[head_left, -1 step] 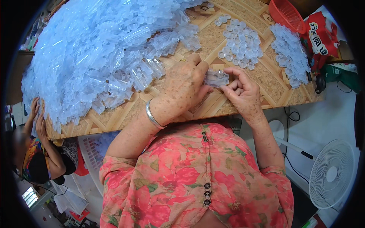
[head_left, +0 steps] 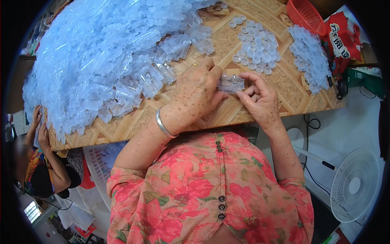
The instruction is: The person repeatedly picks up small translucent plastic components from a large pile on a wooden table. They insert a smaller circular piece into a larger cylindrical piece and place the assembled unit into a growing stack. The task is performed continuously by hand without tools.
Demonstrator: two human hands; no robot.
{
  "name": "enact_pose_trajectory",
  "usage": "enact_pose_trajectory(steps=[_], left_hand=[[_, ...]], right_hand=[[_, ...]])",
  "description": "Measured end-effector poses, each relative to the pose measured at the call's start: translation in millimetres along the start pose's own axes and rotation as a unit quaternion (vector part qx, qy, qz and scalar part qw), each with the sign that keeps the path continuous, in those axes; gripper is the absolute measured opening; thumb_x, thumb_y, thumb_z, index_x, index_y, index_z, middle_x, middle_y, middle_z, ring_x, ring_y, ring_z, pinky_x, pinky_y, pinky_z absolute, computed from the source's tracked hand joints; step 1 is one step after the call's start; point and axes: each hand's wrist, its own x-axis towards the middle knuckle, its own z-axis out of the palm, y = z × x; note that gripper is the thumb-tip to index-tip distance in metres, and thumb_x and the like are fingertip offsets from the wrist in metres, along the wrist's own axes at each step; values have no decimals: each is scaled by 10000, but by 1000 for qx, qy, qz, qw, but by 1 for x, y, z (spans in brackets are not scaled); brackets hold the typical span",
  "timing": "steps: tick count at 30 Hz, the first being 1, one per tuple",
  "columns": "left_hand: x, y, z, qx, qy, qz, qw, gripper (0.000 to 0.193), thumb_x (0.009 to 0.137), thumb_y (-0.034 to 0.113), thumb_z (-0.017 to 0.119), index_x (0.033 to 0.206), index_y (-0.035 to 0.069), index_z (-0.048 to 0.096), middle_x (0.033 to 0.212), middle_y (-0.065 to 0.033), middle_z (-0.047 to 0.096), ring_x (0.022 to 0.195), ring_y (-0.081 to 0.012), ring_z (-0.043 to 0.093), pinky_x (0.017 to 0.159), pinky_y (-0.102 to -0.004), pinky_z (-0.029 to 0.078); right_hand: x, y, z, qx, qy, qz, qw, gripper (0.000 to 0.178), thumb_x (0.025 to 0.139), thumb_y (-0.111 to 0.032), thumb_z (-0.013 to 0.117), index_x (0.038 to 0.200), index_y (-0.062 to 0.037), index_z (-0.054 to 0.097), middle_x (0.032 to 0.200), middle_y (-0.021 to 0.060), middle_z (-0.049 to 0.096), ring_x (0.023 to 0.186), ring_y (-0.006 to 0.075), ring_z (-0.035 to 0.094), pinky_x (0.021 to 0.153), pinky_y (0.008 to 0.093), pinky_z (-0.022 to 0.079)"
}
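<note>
Between my hands is a clear plastic tube (head_left: 231, 84), lying sideways just above the table. My left hand (head_left: 197, 87), with a ring and a silver bangle, is closed around its left end, and the fingers hide that part. At the tube's right end, the thumb and index finger of my right hand (head_left: 261, 95) pinch it while the other fingers curl in. Beyond my left hand spreads a large heap of similar clear tubes (head_left: 105, 53). Small round clear caps (head_left: 256, 46) lie loosely grouped on the table past my right hand.
A second pile of small clear pieces (head_left: 310, 57) lies farther right, near a red plastic basket (head_left: 304, 16) and a red bag (head_left: 341, 38). The patterned table (head_left: 227, 116) ends close to my body. A white fan (head_left: 354, 185) stands lower right; another person's hands (head_left: 42, 132) touch the heap's left edge.
</note>
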Motion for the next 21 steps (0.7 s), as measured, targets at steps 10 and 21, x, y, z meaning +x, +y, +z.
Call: enact_pose_trajectory(steps=[10,21], left_hand=[[-3,-12,4,-72,48,24,996,509,696,235,870,1117,41,658,1098,-144,598,930,-355,629,785,-431,518],[1,-18,9,-121,54,38,990,490,672,165,866,1095,15,670,1131,-146,605,1012,-353,602,852,-429,499]], right_hand=[[-3,3,3,123,102,58,985,361,910,-6,688,1259,-23,597,678,-17,601,591,24,551,539,188,448],[14,-1,-22,-252,148,-33,956,295,861,-69,712,1154,-64,681,1074,85,625,738,146,645,662,298,511]])
